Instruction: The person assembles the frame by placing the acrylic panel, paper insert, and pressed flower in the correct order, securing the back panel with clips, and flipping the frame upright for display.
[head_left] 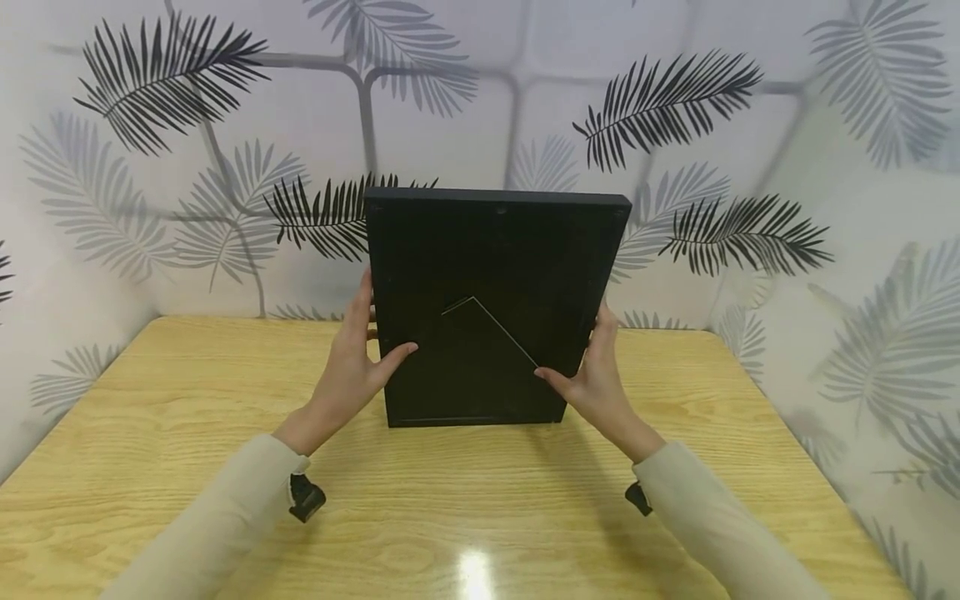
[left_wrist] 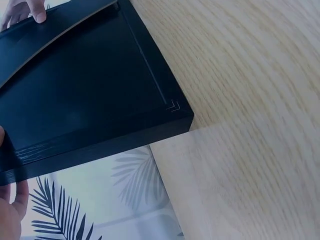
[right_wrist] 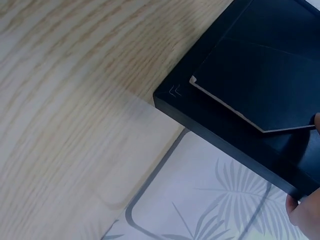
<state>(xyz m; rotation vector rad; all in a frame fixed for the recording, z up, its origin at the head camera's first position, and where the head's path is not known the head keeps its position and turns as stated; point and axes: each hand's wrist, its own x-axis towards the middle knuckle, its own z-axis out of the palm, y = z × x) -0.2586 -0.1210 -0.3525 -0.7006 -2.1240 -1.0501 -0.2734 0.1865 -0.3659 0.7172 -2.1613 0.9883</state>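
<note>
A black picture frame (head_left: 495, 250) stands nearly upright in the head view, its back facing me and its lower edge at the tabletop. A flat stand flap (head_left: 472, 367) with a pale cut edge lies on that back. My left hand (head_left: 351, 354) grips the frame's left side, thumb on the back, other fingers partly hidden behind it. On the right side my right hand (head_left: 596, 379) holds it likewise, its thumb by the flap's slanted edge. In the right wrist view the flap (right_wrist: 265, 85) sits slightly raised from the backing. The frame's front is hidden.
A light wood-grain table (head_left: 465, 483) lies under the frame. White curtain-like sheeting (head_left: 480, 117) with dark and grey leaf prints hangs behind the table and along both sides. Dark wrist devices (head_left: 306, 497) show at both sleeve cuffs.
</note>
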